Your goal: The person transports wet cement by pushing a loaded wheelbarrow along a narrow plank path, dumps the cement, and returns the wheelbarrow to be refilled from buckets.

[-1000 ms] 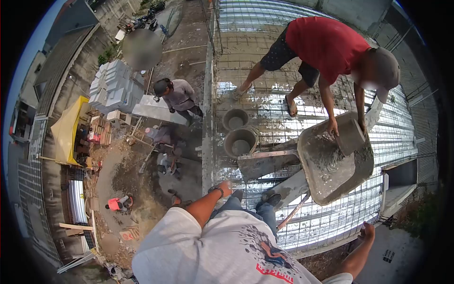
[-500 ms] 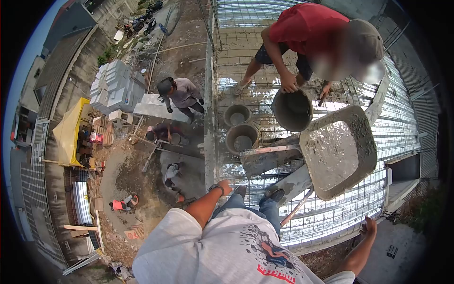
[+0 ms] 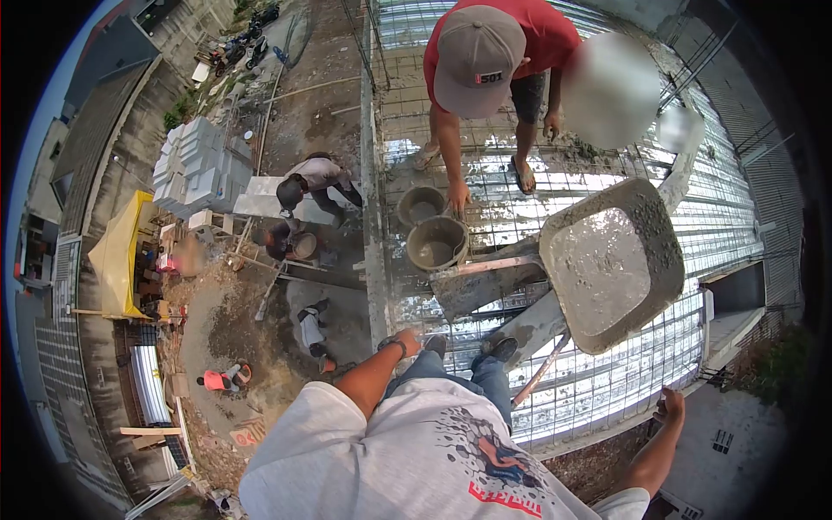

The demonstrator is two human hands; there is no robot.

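Observation:
My left hand [image 3: 404,341], with a dark band at the wrist, is beside my left leg near the slab edge; its fingers are too small to make out. Out to the right, my right hand [image 3: 670,406] hangs with loosely bent fingers and nothing in it. In front of me a wheelbarrow [image 3: 663,286] carries wet grey concrete [image 3: 607,269]; neither hand touches it. Its handle [image 3: 542,374] runs down beside my right leg. Two mortar-coated bucket openings show ahead: a nearer bucket [image 3: 438,243] and a farther bucket [image 3: 422,206]. A co-worker's hand [image 3: 458,196] is at their rims.
The co-worker in a red shirt [image 3: 555,30] bends over the reinforcing mesh, which lies on shiny corrugated metal decking [image 3: 633,381]. Along the left runs the slab edge [image 3: 374,260], with a drop to the ground. Down there are several people and stacked pale blocks [image 3: 199,165].
The co-worker has moved left and lowered the bucket from beside the wheelbarrow to the other buckets, apparently into the nearer one. My hands have hardly moved.

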